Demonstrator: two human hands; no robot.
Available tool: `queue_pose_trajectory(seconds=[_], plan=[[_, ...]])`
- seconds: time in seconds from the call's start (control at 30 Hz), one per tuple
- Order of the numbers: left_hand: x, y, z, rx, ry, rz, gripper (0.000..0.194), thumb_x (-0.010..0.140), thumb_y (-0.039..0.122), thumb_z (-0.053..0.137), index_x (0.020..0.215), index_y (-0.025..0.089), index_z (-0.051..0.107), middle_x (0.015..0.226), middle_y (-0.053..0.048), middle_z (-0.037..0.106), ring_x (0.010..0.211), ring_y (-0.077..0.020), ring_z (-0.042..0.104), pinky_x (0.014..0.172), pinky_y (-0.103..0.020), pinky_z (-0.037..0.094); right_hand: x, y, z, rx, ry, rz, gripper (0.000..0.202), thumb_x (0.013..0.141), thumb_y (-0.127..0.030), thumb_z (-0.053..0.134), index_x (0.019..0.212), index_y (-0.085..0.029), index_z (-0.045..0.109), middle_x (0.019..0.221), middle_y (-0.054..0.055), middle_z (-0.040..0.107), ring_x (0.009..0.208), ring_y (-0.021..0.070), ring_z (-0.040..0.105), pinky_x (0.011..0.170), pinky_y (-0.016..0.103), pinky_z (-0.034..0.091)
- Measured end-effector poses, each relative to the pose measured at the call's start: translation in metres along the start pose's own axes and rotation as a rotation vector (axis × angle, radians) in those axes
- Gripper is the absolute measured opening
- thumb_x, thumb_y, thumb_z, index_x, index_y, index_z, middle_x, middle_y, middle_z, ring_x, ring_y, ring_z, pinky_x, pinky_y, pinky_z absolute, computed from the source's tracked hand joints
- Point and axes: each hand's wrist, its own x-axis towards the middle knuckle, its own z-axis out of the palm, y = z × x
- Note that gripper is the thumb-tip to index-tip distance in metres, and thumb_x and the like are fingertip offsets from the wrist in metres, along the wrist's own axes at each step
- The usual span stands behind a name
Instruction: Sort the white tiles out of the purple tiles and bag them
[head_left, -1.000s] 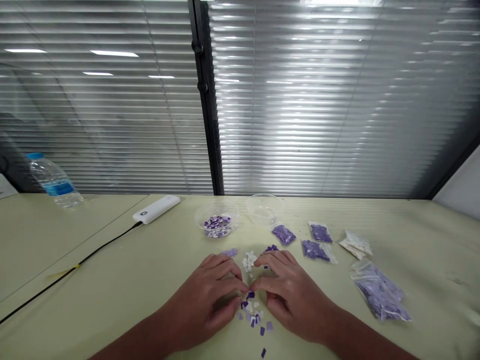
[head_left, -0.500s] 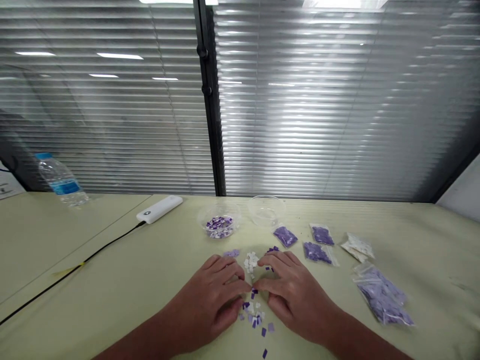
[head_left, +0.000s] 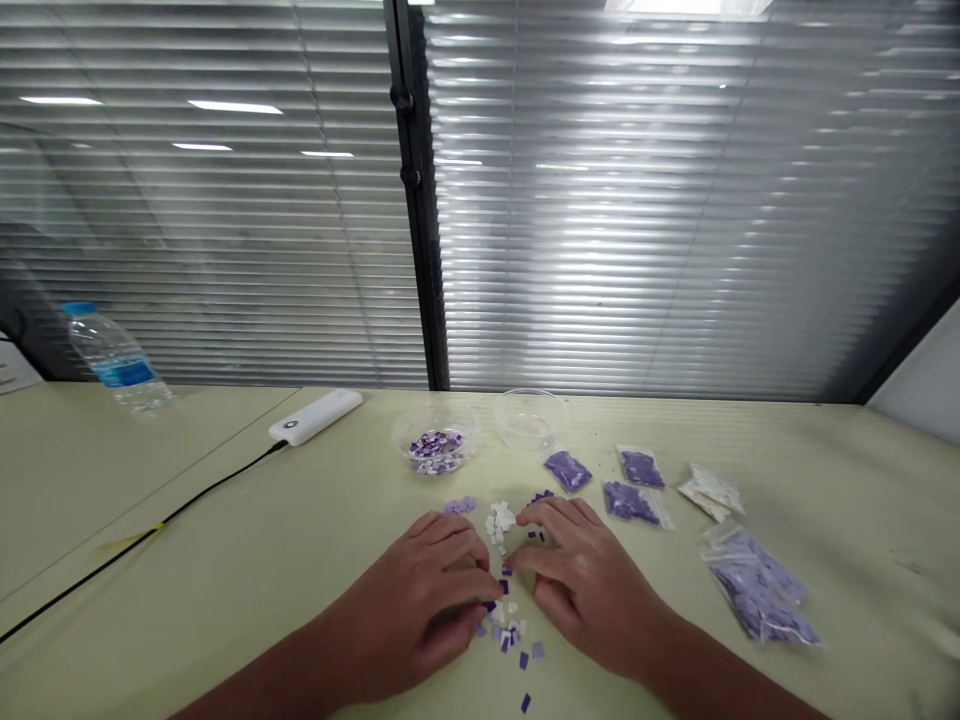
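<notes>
The left hand (head_left: 416, 605) and right hand (head_left: 592, 580) rest palms down over the table (head_left: 247, 620), fingers bent, tips almost meeting. The right one is loosely spread, thumb apart from index, gripping nothing visible; whether the left pinches anything, I cannot tell. Between them run the loose pieces (head_left: 524, 661), small purple, lilac and white bits scattered in a strip toward the near edge. One dark piece (head_left: 503, 587) lies right at the left index fingertip, and another small one is just by the right index fingertip. Beyond the fingertips sit a white pile (head_left: 499, 522), a lilac pile (head_left: 459, 506) to its left and a dark pile (head_left: 541, 496) to its right, the last partly hidden by the right hand. Farther back, a clear bowl (head_left: 400, 436) holds mixed pieces, beside a second bowl (head_left: 529, 434). To the right lie three purple bags (head_left: 630, 502), a white bag (head_left: 711, 490) and overlapping lilac bags (head_left: 761, 590). At left are a power bank (head_left: 315, 417) with a black cable (head_left: 217, 488), and a tilted bottle (head_left: 120, 360).
</notes>
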Motion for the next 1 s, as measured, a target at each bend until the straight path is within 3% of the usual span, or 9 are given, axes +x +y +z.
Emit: queue_pose_trajectory(seconds=[0.2, 0.43, 0.63, 1.0], plan=[[0.0012, 0.0023, -0.003, -0.022, -0.022, 0.009, 0.031, 0.092, 0.009, 0.06, 0.115, 0.029, 0.068, 0.119, 0.001, 0.074, 0.111, -0.0228, 0.061, 0.104, -0.04, 0.041, 0.0002, 0.0009, 0.0002, 0.022, -0.008, 0.005, 0.036, 0.085, -0.001, 0.059, 0.103, -0.028, 0.076, 0.117, 0.006, 0.064, 0.112, 0.0261, 0.057, 0.094, 0.045, 0.043], [0.0021, 0.0054, -0.0045, -0.017, -0.01, 0.025, 0.032, 0.091, 0.011, 0.061, 0.116, 0.029, 0.068, 0.12, 0.001, 0.075, 0.111, -0.0228, 0.062, 0.105, -0.039, 0.041, -0.0004, 0.0006, 0.0006, 0.011, 0.007, 0.0, 0.034, 0.086, -0.002, 0.059, 0.1, -0.027, 0.077, 0.117, 0.005, 0.064, 0.113, 0.0264, 0.057, 0.094, 0.044, 0.042], [0.0002, 0.0023, -0.003, -0.073, -0.024, -0.052, 0.037, 0.087, 0.01, 0.063, 0.119, 0.027, 0.063, 0.117, -0.002, 0.069, 0.109, -0.023, 0.061, 0.101, -0.038, 0.042, -0.0007, -0.0001, 0.0002, 0.038, 0.029, -0.002, 0.033, 0.081, 0.0, 0.056, 0.097, -0.022, 0.074, 0.112, 0.007, 0.064, 0.107, 0.0258, 0.058, 0.091, 0.044, 0.042], [0.0004, -0.0002, -0.0015, -0.073, -0.057, -0.112, 0.046, 0.083, 0.013, 0.067, 0.125, 0.031, 0.061, 0.126, -0.003, 0.062, 0.12, -0.0272, 0.056, 0.113, -0.046, 0.036, -0.0026, 0.0016, 0.0001, 0.065, -0.008, -0.05, 0.037, 0.082, 0.001, 0.058, 0.1, -0.026, 0.075, 0.115, 0.005, 0.063, 0.108, 0.0251, 0.058, 0.094, 0.043, 0.045]])
